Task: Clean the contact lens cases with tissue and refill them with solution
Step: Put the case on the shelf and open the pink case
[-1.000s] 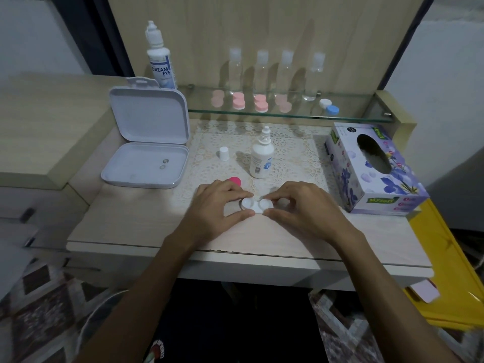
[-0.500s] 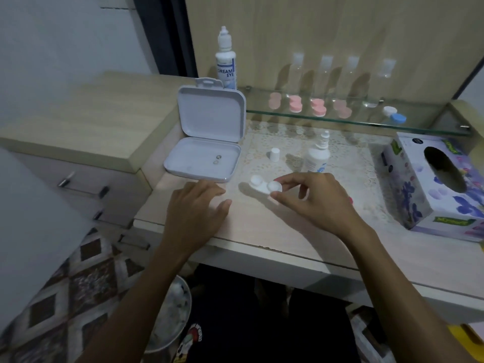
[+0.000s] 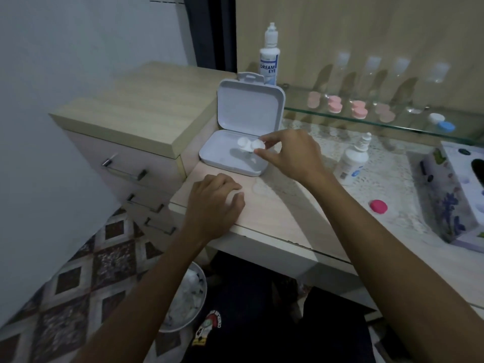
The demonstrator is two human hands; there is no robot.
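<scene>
Lens case, white with two round wells, hangs just above the open tray of the white box, pinched at its right well between thumb and forefinger of the right hand. Whether it touches the tray is hard to tell. At seven o'clock from the box, the left hand rests palm down on the table, fingers loosely together. A small bottle stands at three o'clock from the right hand, a pink cap at four o'clock, a tissue box beyond.
</scene>
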